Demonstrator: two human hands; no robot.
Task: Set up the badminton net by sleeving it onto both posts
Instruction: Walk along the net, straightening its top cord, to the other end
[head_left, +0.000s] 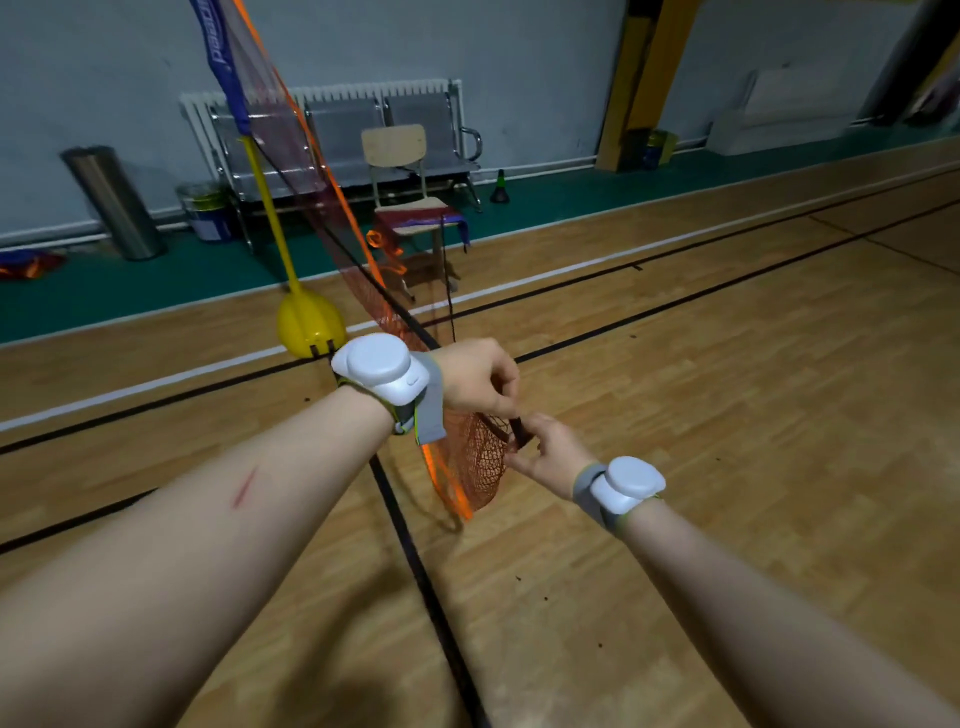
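net (483, 467): far end sleeved on yellow post (265, 208), near end bunched at hands | left hand (475, 374) grip: pinching net's dark edge | right hand (550, 452) grip: pinching same edge lower | tip: likely untwist mesh, hold sleeve mouth open

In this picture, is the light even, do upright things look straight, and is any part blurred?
Head view: the light is dim and darker toward the corners; the wide lens makes the bin and yellow post lean; the top right corner is smeared; the left hand, right hand and net look fairly sharp.
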